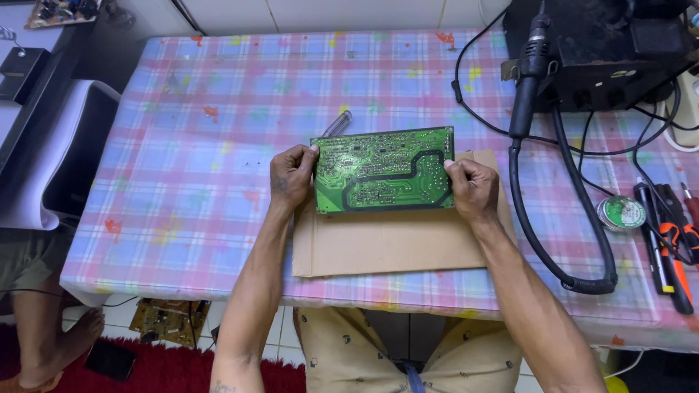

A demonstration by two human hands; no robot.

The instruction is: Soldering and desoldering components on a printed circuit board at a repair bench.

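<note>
A green circuit board point(384, 169) with its solder side up is held just above a brown cardboard sheet point(393, 240) on the table. My left hand point(291, 177) grips the board's left edge. My right hand point(472, 188) grips its right edge. A small clear tube point(337, 123) lies on the cloth just behind the board's upper left corner.
The table wears a plaid cloth point(182, 145). A black hot-air station point(604, 51) with its handpiece point(530, 73) and thick hose point(553, 240) sits at the right rear. A solder spool point(621, 213) and screwdrivers point(673, 247) lie at the right. Another board point(169, 320) lies on the floor.
</note>
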